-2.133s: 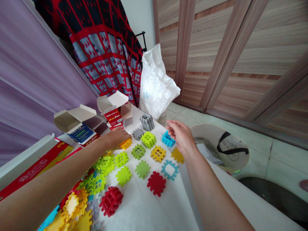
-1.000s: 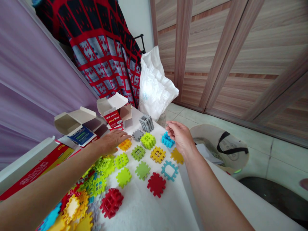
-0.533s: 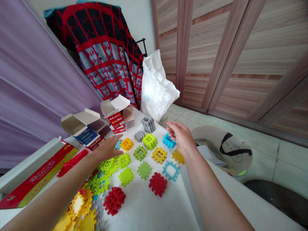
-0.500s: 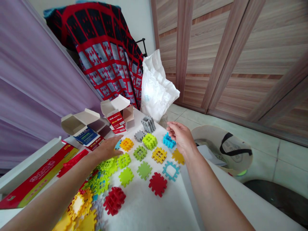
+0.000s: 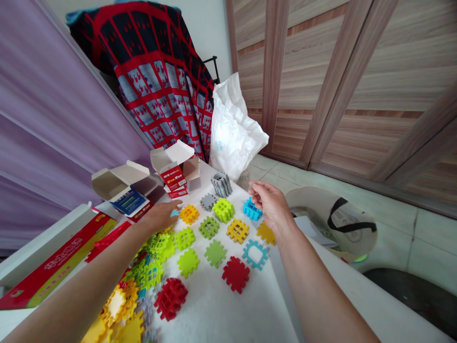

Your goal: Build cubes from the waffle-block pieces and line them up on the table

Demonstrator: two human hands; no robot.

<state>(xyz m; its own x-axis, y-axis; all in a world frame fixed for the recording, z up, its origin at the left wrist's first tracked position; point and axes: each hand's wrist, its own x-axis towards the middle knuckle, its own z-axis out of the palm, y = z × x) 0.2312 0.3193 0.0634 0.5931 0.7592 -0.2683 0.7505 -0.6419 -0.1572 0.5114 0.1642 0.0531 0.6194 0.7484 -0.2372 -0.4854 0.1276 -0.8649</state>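
White table [image 5: 210,314], near part: red block [image 5: 171,298]. Farther, light blue piece [image 5: 174,213] by fingertips of left hand [image 5: 160,216], well apart from right hand [image 5: 270,202]. Piece partly hidden; long side and left grip: cannot tell. Right hand curled closed near right edge, by blue block [image 5: 252,208]. Near far end, grey stack [image 5: 221,184].

Left hand [image 5: 160,216] is reaching out palm down, fingertips kinda hidden maybe; right hand [image 5: 268,202] has its fingers curled loosely, forearm angled inward.
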